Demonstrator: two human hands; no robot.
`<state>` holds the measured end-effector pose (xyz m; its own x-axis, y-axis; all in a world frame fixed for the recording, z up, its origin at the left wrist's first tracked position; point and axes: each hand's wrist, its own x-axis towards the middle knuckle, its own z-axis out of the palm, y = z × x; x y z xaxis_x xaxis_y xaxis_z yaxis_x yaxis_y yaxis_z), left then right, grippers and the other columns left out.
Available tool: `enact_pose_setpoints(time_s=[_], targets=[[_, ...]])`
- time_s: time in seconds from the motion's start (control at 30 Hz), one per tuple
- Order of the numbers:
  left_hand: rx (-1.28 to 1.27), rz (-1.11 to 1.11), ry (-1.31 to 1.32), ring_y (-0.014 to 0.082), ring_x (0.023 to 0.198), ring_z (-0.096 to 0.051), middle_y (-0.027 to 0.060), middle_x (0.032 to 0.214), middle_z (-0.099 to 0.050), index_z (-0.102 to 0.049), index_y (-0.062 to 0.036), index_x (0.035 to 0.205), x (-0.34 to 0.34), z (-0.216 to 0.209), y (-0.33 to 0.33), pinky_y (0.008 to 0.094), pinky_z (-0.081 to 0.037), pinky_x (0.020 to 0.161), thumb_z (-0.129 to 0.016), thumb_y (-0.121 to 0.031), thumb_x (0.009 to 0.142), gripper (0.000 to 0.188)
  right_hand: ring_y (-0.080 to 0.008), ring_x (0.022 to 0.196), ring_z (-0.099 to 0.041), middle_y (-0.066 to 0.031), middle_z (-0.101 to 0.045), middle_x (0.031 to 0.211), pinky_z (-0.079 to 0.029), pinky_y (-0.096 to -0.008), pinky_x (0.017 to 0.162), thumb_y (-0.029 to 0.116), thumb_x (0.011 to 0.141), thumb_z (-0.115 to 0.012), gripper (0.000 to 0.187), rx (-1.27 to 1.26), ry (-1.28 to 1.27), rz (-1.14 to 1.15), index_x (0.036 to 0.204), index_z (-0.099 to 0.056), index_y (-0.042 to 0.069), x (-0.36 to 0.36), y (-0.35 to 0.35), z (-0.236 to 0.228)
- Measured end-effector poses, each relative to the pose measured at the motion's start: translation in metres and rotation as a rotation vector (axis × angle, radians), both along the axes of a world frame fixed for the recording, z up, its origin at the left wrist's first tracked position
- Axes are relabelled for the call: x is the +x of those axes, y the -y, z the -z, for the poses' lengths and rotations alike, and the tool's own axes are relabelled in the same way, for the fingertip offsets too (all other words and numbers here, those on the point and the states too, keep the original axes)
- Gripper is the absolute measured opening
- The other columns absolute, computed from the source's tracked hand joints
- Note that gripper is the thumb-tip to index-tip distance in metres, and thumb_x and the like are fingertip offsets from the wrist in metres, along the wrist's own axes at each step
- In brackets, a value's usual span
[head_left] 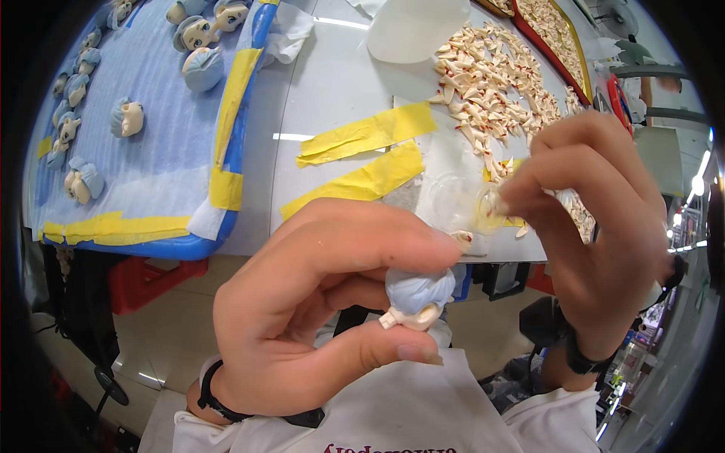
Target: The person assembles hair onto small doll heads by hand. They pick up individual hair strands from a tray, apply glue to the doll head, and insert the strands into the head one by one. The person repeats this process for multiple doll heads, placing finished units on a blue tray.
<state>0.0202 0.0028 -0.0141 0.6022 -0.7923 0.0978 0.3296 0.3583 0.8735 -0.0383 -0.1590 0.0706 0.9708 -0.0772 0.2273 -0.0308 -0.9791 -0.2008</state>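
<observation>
My left hand (302, 294) is closed on a small doll head (418, 293) with pale blue moulded hair, holding it between thumb and fingers. The head is tilted, and a pale peg-like part sticks out at its lower left. By the left index fingertip shows a small cream piece (464, 238) with a red mark. My right hand (596, 196), slightly blurred, pinches its fingertips together over a clear round dish (457, 204). What it holds, if anything, cannot be made out. Beyond it spreads a pile of small cream pieces (495, 79) with red marks.
A blue-rimmed tray (234, 151) with a pale blue lining stands at the left, bearing several blue-haired doll heads (202, 69). Yellow tape strips (370, 134) lie mid-table. A translucent container (408, 30) and a red-edged tray (540, 49) of more pieces sit farther back.
</observation>
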Motion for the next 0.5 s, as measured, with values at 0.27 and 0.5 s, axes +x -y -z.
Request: enact_pose_setpoints(time_s=[0.27, 0.5], targets=[[-0.027, -0.036, 0.471, 0.0229, 0.078, -0.057, 0.0195, 0.092, -0.054, -0.055, 0.0072, 0.094, 0.002, 0.0, 0.002, 0.0266, -0.045, 0.069, -0.071, -0.012, 0.069, 0.036, -0.0102, 0.057, -0.042, -0.0017, -0.045, 0.066, -0.032, -0.0212, 0.051, 0.005, 0.064, -0.071, 0.02, 0.565, 0.094, -0.097, 0.073, -0.055, 0.011, -0.037, -0.011, 0.012], [-0.01, -0.182, 0.727, 0.0218, 0.071, -0.057, 0.0191, 0.086, -0.055, -0.059, 0.0047, 0.088, -0.01, -0.01, 0.007, 0.0255, -0.046, 0.063, -0.068, -0.004, 0.066, 0.025, -0.0126, 0.057, -0.042, -0.0012, -0.047, 0.067, -0.03, -0.0239, 0.05, -0.003, 0.061, -0.069, 0.026, 0.343, 0.028, -0.122, 0.077, -0.053, 0.012, -0.042, -0.017, 0.0]])
